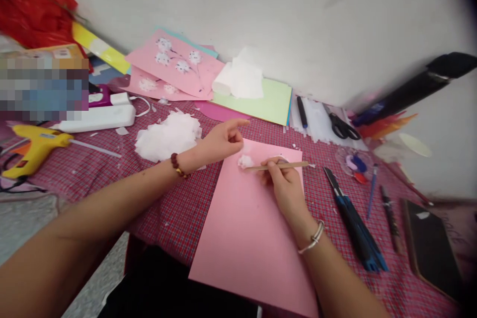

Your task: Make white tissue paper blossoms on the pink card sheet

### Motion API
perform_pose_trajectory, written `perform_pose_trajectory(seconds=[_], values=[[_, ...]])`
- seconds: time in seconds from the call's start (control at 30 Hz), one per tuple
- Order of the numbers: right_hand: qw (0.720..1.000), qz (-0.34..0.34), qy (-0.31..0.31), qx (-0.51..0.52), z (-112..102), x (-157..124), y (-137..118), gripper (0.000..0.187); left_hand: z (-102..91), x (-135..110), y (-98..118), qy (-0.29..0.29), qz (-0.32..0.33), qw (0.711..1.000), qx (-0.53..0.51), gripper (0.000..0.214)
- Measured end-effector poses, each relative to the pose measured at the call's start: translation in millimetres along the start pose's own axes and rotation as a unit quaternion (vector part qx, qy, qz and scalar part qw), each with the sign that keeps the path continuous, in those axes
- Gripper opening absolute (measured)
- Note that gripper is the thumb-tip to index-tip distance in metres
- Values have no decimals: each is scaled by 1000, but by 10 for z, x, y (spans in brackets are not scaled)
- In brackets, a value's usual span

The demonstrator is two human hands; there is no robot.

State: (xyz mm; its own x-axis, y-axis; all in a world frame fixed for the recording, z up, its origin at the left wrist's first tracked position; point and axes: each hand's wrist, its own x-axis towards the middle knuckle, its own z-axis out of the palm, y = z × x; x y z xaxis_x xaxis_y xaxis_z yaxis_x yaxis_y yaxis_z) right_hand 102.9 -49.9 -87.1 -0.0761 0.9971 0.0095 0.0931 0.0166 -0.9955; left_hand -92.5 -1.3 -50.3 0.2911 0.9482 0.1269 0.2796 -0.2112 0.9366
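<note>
My right hand (285,184) grips a thin wooden stick (294,165) between thumb and fingers. A small white bit shows at the stick's right end, and its left end is by a small white fluffy tuft (245,161) on a pink sheet of paper (246,238). Above and left of that tuft, my left hand (227,138) hovers with its index finger stretched out and the others curled. Nothing shows in it. Beside the left wrist lies a heap of torn white tissue (167,136).
Left, a yellow glue gun (37,149) and white power strip (100,117). Behind, decorated pink sheets (186,82), a tissue roll (238,77) and green paper (274,97). Right, a utility knife (354,223) with its blade out, black scissors (341,126), a dish of coloured lumps (354,163) and a paintbrush (371,191).
</note>
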Motion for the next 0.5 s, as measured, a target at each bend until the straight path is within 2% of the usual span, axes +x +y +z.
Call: perform_pose_trajectory(seconds=[0.1,0.27,0.4,0.5], values=[[1000,1,4,5,4,12,8,22,29,6,-102,-11,-20,1000,8,61],[1000,5,15,-1,-3,24,18,23,-26,-37,-237,-34,-26,997,68,56],[1000,3,22,-9,-3,25,11,24,-66,-44,-221,-51,-22,994,89,55],[1000,1,24,-9,-3,29,10,24,-94,-81,-169,-98,-28,991,88,55]])
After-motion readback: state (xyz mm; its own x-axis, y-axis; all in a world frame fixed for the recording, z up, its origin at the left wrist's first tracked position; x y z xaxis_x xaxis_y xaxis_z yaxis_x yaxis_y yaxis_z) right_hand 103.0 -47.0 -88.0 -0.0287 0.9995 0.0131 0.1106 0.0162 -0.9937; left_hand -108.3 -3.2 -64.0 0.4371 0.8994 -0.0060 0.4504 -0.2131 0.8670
